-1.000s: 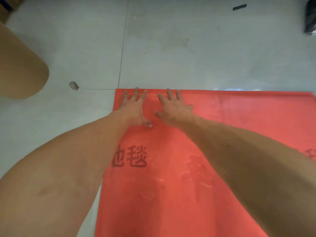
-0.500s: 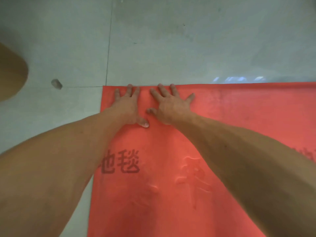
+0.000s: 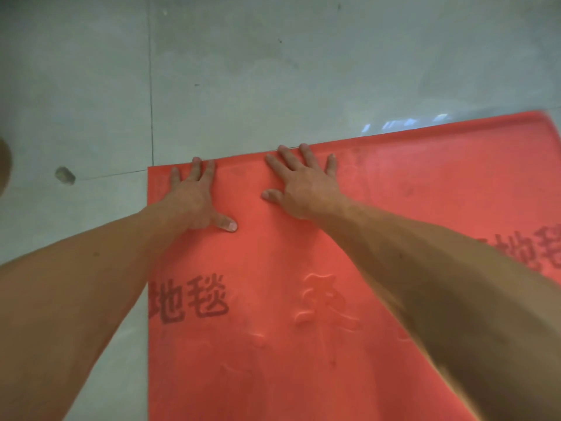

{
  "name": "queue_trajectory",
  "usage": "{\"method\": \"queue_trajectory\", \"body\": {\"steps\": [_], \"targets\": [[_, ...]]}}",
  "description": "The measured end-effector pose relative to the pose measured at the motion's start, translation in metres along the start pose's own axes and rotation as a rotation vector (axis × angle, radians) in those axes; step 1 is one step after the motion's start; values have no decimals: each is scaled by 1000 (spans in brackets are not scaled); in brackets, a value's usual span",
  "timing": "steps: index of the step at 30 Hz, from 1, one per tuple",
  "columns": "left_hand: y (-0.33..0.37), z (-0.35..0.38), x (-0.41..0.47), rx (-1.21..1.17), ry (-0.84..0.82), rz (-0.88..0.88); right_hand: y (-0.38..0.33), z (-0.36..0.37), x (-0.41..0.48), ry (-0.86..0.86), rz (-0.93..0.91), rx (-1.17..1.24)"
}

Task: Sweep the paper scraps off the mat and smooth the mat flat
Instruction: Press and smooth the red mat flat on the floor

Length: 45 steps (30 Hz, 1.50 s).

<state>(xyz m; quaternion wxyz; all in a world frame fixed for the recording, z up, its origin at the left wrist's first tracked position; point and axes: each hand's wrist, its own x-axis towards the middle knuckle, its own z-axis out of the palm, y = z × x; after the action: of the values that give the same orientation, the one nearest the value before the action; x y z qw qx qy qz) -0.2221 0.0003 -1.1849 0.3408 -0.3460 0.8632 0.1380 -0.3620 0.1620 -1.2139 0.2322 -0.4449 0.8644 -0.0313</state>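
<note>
A red mat [image 3: 267, 344] with dark printed characters and raised embossed marks lies on the grey tiled floor. My left hand [image 3: 194, 199] presses flat on the mat's far left corner, fingers spread, fingertips at the far edge. My right hand [image 3: 303, 183] lies flat a short way to the right, fingers spread, also at the far edge. Neither hand holds anything. One small grey paper scrap [image 3: 64, 175] sits on the floor left of the mat. No scraps show on the visible mat.
Grey floor tiles [image 3: 273, 71] with a dark grout line stretch beyond and left of the mat. A brown rounded object [image 3: 3, 165] pokes in at the left edge. My forearms cover parts of the mat's near area.
My hands have moved apart along the mat's far edge, the right hand sliding to the right. The view has tilted, so the mat's far edge now slants up to the right.
</note>
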Motion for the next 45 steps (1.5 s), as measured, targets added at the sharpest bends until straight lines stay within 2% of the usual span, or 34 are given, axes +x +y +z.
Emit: {"method": "queue_trajectory", "body": {"steps": [12,16,34,45], "targets": [[-3,2,1,23,38,30,1,-1,4,-17,-14,-15],[0,1,-3,-40,23,-2,14,-4,-3,5,-2,-49],[-2,1,2,-44,15,-31,178,-33,-43,73,328,-3],[-3,3,5,-29,33,-40,264,-57,-67,43,522,24]]}}
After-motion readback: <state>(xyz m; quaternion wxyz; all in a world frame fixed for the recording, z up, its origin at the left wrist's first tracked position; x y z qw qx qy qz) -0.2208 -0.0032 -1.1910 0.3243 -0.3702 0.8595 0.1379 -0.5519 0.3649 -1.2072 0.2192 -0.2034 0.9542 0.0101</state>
